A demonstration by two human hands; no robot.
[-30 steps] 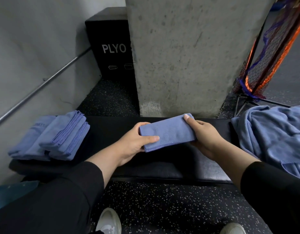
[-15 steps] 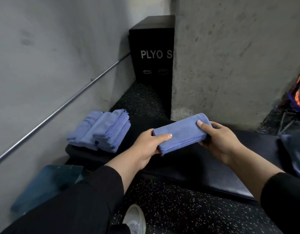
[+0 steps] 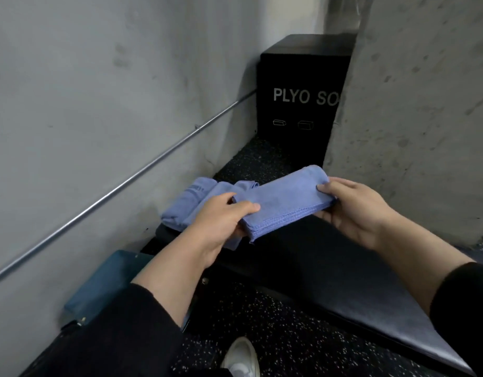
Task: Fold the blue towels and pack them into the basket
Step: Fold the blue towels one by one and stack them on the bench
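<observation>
Evidently both hands, left hand (image 3: 221, 221) and right hand (image 3: 352, 208), pinched the folded towel (image 3: 284, 205); stacking it at ten o'clock on the folded pile (image 3: 188, 205) seemed next.

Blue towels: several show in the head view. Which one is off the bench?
The folded towel gripped by the left hand and right hand; the stacked towels lie on the bench.

The folded towel (image 3: 284, 202) hangs above the bench (image 3: 343, 268) (stacked towels (image 3: 191, 205) behind-left), box (image 3: 300, 104) beyond.
</observation>
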